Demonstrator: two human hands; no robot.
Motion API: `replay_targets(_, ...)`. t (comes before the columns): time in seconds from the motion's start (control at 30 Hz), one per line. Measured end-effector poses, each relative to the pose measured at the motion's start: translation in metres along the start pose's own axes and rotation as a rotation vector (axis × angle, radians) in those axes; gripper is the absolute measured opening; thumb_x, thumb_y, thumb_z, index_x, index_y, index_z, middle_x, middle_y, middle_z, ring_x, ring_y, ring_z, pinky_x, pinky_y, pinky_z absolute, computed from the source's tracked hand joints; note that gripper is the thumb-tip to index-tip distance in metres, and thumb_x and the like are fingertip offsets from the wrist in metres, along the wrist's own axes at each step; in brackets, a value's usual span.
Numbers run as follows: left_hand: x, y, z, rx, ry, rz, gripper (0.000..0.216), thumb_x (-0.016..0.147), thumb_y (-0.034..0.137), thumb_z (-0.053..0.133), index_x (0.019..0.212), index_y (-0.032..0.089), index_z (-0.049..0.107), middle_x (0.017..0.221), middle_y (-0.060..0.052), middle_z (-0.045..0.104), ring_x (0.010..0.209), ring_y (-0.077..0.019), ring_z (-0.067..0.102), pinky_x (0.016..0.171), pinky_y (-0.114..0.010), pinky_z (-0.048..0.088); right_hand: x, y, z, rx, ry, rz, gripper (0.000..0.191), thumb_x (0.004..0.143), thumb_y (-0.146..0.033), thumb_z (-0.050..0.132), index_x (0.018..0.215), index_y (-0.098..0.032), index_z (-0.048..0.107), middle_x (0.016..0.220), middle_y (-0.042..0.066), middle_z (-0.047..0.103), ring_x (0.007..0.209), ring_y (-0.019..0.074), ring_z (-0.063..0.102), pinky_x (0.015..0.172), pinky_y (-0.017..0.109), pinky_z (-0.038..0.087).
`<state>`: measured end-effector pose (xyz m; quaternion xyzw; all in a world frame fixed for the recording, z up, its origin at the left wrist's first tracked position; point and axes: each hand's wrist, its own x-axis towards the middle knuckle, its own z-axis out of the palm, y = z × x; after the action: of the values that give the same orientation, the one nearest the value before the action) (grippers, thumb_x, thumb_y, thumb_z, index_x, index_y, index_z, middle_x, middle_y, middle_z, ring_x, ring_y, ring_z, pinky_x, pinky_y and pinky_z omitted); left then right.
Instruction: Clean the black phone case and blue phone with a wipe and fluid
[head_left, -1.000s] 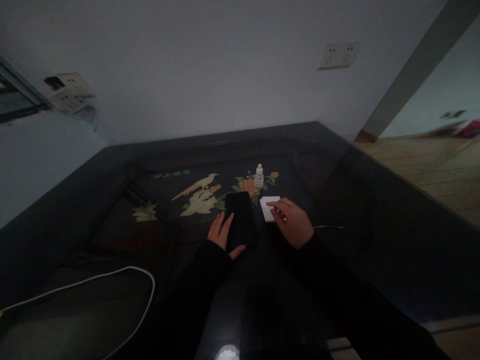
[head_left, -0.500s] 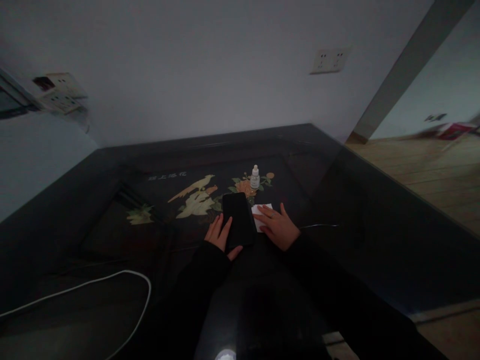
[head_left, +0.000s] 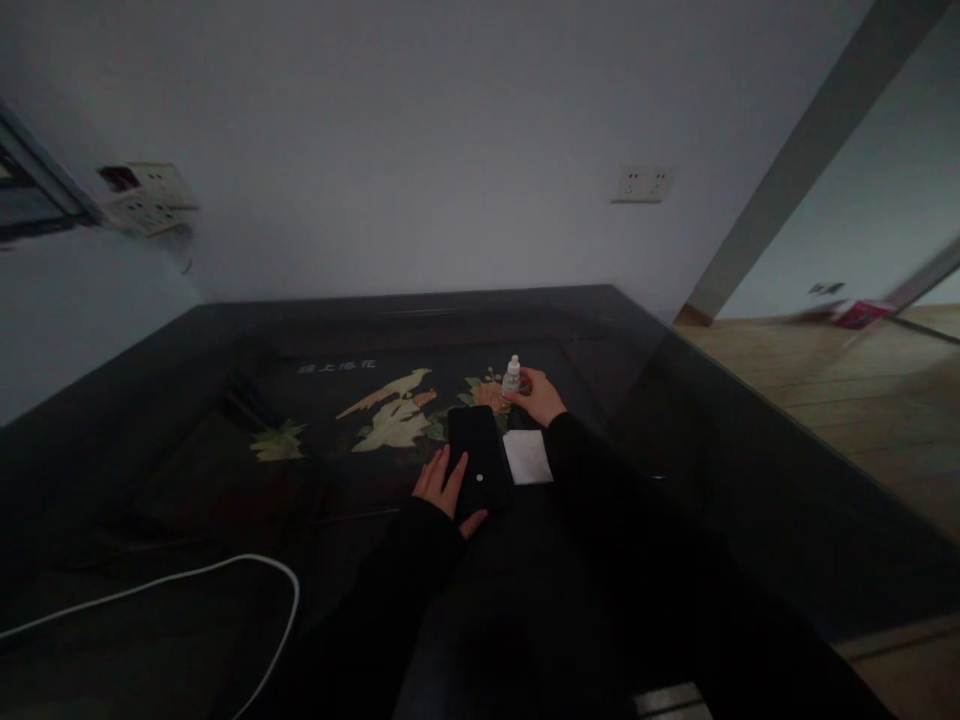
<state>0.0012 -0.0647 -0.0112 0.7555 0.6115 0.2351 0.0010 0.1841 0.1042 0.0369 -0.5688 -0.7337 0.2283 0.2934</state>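
Note:
A black smartphone point(head_left: 472, 440) lies flat on the dark tabletop, a small white spot showing on its lower part. My left hand point(head_left: 441, 485) rests along its left side, fingers stretched out and apart, thumb by the near edge. My right hand point(head_left: 540, 396) is closed around the lower part of a small clear dropper bottle point(head_left: 511, 378) with a white cap, standing upright beyond the phone. Whether the bottle's base touches the table is hard to tell. To the right of the phone lies a small white paper sheet point(head_left: 529, 457), with no hand on it.
The dark table point(head_left: 637, 560) has a painted bird and flowers point(head_left: 394, 410) on its top. A white cable point(head_left: 187, 574) curves over the near left. Behind stands a pale wall with sockets point(head_left: 641, 185). Past the right edge is a wooden floor point(head_left: 787, 370).
My right hand has left the white paper, moved up and away from me, and taken hold of the dropper bottle. My left hand stays at the phone. The camera view has tilted slightly.

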Motion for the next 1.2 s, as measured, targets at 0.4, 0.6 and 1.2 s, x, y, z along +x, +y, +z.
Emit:
replay_targets(0.4,-0.001,-0.001,-0.008,-0.007,-0.044,-0.023,0.076,0.063,0.041,0.063,0.128,0.009,0.040,0.135,-0.022,0.033,0.124,-0.0328,0.031,0.100,-0.045,0.027,-0.024,0.002,0.009,-0.041,-0.033,-0.029,0.029,0.079,-0.032,0.057,0.101,-0.012,0.055,0.094,0.006,0.060,0.082,0.0168,0.058,0.073,0.034,0.047)
replay_targets(0.6,0.000,0.001,-0.010,-0.003,-0.085,-0.021,0.076,0.064,0.042,0.061,0.129,0.009,0.038,0.136,-0.023,0.032,0.125,-0.0326,0.030,0.100,-0.046,0.027,-0.035,0.003,0.006,0.021,-0.006,-0.106,0.030,0.070,-0.029,0.064,0.094,-0.012,0.059,0.084,0.007,0.065,0.075,0.0158,0.059,0.070,0.028,0.046)
replay_targets(1.2,0.008,0.005,-0.008,0.006,-0.143,-0.059,0.077,0.064,0.040,0.059,0.130,0.009,0.035,0.138,-0.019,0.030,0.127,-0.0288,0.028,0.102,-0.044,0.026,-0.111,0.019,-0.004,-0.124,-0.089,-0.400,0.026,0.078,-0.016,0.050,0.102,-0.022,0.058,0.114,0.008,0.055,0.109,0.0246,0.048,0.097,0.053,0.027)
